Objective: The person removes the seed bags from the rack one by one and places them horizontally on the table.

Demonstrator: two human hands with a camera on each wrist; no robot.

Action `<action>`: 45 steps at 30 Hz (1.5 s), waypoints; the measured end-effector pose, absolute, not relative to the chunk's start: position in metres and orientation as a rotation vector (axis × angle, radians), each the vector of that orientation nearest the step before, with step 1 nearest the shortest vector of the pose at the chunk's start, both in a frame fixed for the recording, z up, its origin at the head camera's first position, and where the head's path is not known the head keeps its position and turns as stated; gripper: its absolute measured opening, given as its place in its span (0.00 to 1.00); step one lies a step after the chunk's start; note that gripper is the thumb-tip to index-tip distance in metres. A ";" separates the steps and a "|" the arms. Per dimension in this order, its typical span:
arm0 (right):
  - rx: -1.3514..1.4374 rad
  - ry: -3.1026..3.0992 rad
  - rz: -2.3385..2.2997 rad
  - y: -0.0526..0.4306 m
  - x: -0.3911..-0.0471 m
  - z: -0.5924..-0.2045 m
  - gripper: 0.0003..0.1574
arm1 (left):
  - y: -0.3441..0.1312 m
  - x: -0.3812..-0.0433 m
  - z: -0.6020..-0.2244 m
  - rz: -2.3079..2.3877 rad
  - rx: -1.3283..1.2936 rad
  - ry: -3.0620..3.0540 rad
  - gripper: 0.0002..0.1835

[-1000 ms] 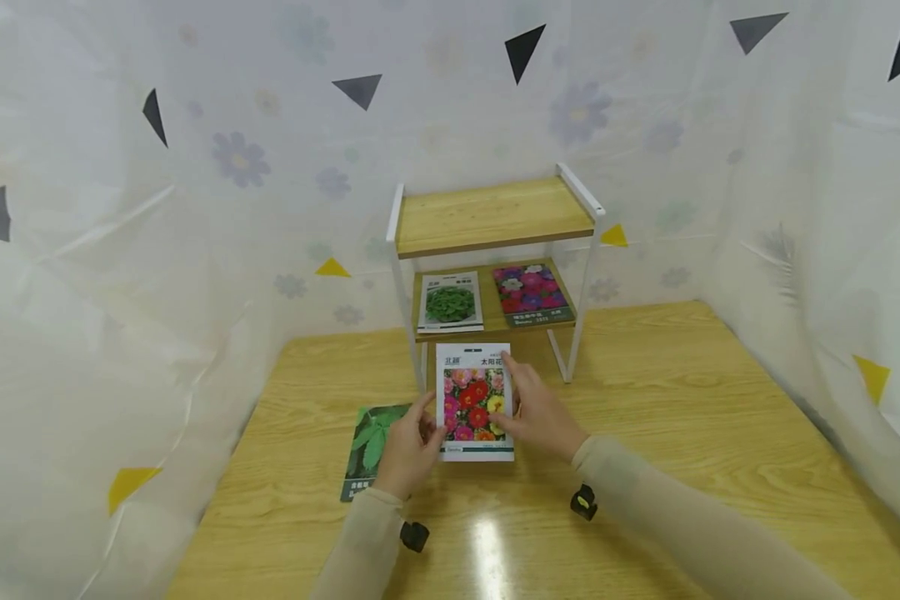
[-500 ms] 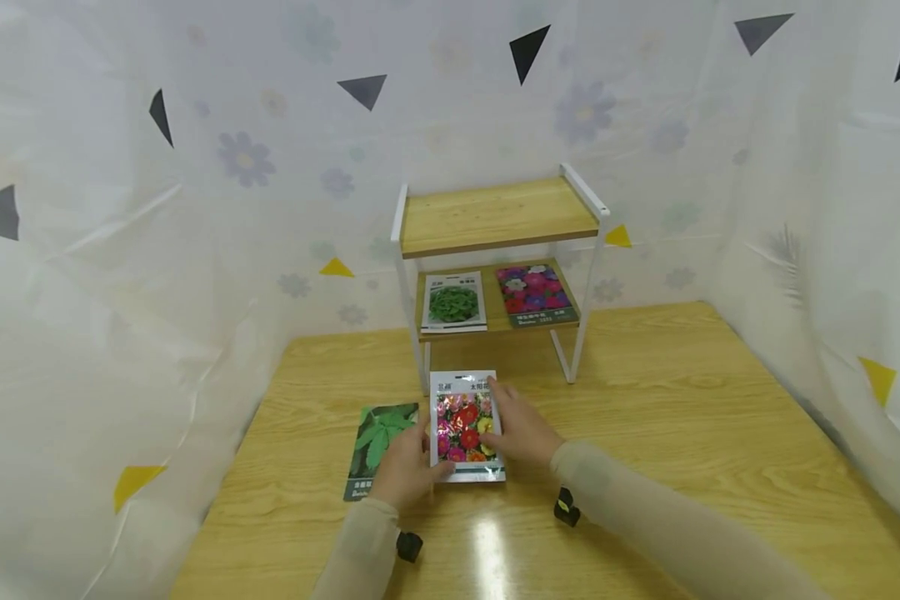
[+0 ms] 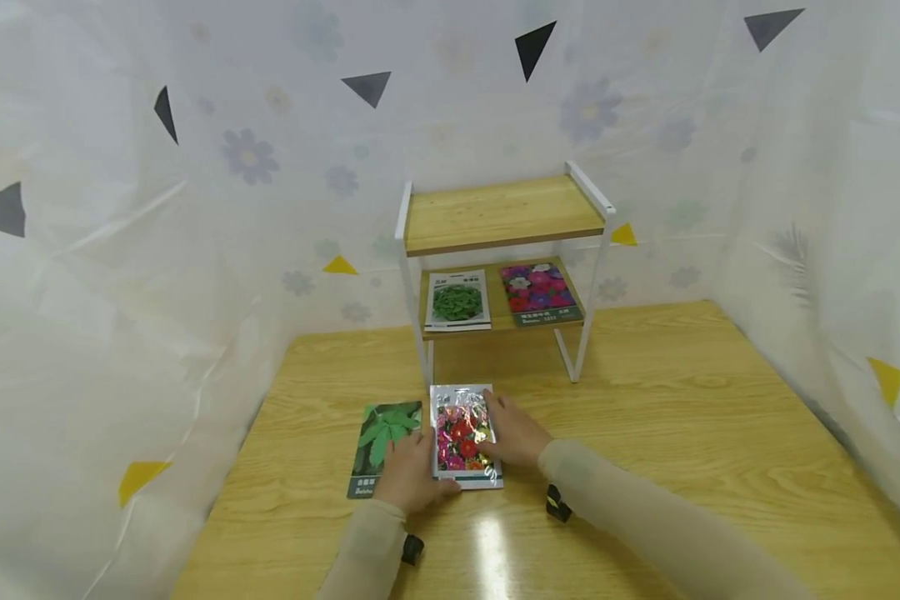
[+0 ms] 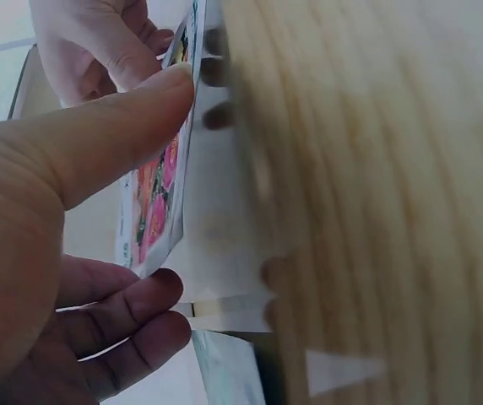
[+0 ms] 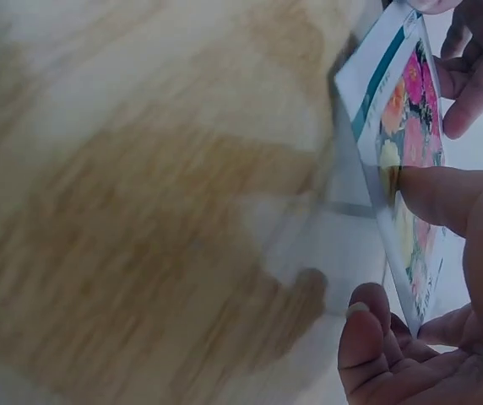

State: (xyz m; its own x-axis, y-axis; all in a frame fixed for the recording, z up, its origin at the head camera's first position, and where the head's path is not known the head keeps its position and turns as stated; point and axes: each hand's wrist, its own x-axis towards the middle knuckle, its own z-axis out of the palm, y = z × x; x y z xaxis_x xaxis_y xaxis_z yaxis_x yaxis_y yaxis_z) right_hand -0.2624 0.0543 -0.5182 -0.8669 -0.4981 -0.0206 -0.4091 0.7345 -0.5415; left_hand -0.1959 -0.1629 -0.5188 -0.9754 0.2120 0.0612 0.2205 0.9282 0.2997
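A white seed packet with red, pink and yellow flowers point(image 3: 461, 437) is held flat, close over the table, between both hands. My left hand point(image 3: 408, 471) holds its lower left side. In the left wrist view the left thumb point(image 4: 136, 122) lies on its face, with the fingers at its edge. My right hand point(image 3: 516, 435) holds the right side; in the right wrist view the right thumb point(image 5: 444, 194) presses the printed face and the fingers are at the edge. Beside it a green-leaf seed packet point(image 3: 371, 450) lies on the table, partly covered by my left hand.
Behind stands a small two-tier shelf point(image 3: 502, 212) with white legs. Its lower board bears a white packet with green leaves point(image 3: 457, 302) and a petunia-like flower packet point(image 3: 542, 292). White patterned sheeting point(image 3: 450, 108) surrounds the wooden table point(image 3: 682, 408).
Both hands have lowered the flower packet toward the table and tilted it flatter, moving slightly left at first. It now sits close beside the green-leaf packet.
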 end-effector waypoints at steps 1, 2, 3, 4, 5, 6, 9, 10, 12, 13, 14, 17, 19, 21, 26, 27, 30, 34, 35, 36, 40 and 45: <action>-0.734 2.768 -0.789 0.054 -0.262 -0.519 0.60 | -0.163 -0.196 -0.520 -0.459 -0.354 -3.058 0.57; -0.730 2.765 -0.771 0.055 -0.261 -0.518 0.60 | -0.162 -0.196 -0.520 -0.431 -0.364 -3.062 0.57; -0.722 2.758 -0.759 0.055 -0.260 -0.518 0.59 | -0.162 -0.195 -0.521 -0.407 -0.373 -3.065 0.57; -0.717 2.755 -0.749 0.055 -0.259 -0.518 0.59 | -0.162 -0.195 -0.522 -0.377 -0.384 -3.066 0.57; -0.709 2.751 -0.742 0.055 -0.259 -0.517 0.59 | -0.161 -0.195 -0.522 -0.354 -0.390 -3.068 0.56; -0.702 2.748 -0.733 0.055 -0.259 -0.517 0.59 | -0.161 -0.195 -0.523 -0.336 -0.399 -3.071 0.56; -0.685 2.749 -0.721 0.054 -0.260 -0.519 0.58 | -0.161 -0.196 -0.524 -0.286 -0.418 -3.071 0.54; -0.681 2.751 -0.713 0.054 -0.261 -0.520 0.58 | -0.161 -0.196 -0.525 -0.275 -0.422 -3.070 0.54; -0.675 2.753 -0.700 0.053 -0.262 -0.522 0.58 | -0.161 -0.197 -0.526 -0.259 -0.423 -3.068 0.54; -0.673 2.753 -0.696 0.053 -0.263 -0.523 0.58 | -0.161 -0.197 -0.527 -0.252 -0.420 -3.068 0.54; -0.674 2.754 -0.691 0.052 -0.264 -0.524 0.58 | -0.161 -0.198 -0.528 -0.236 -0.418 -3.067 0.54; -0.693 2.765 -0.646 0.051 -0.267 -0.529 0.57 | -0.160 -0.198 -0.530 -0.211 -0.405 -3.060 0.54; -0.721 2.777 -0.622 0.050 -0.269 -0.532 0.56 | -0.159 -0.198 -0.530 -0.184 -0.399 -3.056 0.54; -0.749 2.790 -0.599 0.049 -0.270 -0.534 0.54 | -0.158 -0.198 -0.529 -0.168 -0.402 -3.052 0.53; -0.798 2.801 -0.575 0.047 -0.270 -0.535 0.52 | -0.157 -0.198 -0.524 -0.157 -0.425 -3.076 0.51; -0.805 2.801 -0.574 0.047 -0.270 -0.535 0.52 | -0.157 -0.198 -0.523 -0.154 -0.430 -3.084 0.51; -0.824 2.809 -0.569 0.046 -0.270 -0.535 0.50 | -0.157 -0.199 -0.521 -0.129 -0.435 -3.103 0.50; -0.849 2.816 -0.562 0.047 -0.272 -0.536 0.51 | -0.158 -0.202 -0.520 -0.122 -0.444 -3.117 0.49; -0.854 2.820 -0.552 0.047 -0.272 -0.537 0.51 | -0.158 -0.202 -0.520 -0.126 -0.447 -3.119 0.49; -0.854 2.823 -0.550 0.047 -0.273 -0.537 0.51 | -0.158 -0.203 -0.520 -0.127 -0.449 -3.119 0.48; -0.852 2.839 -0.542 0.048 -0.274 -0.539 0.52 | -0.159 -0.205 -0.520 -0.133 -0.463 -3.112 0.48; -0.844 2.843 -0.567 0.048 -0.275 -0.539 0.51 | -0.159 -0.207 -0.519 -0.125 -0.464 -3.133 0.49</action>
State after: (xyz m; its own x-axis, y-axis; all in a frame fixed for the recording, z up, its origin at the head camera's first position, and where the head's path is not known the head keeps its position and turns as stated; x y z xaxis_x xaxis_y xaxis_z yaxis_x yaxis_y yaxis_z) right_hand -0.2755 0.0476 -0.5393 -0.8368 -0.5474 -0.0103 -0.5015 0.7739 -0.3867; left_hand -0.2069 -0.1590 -0.5185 -0.9568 0.2904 -0.0165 0.2882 0.9541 0.0818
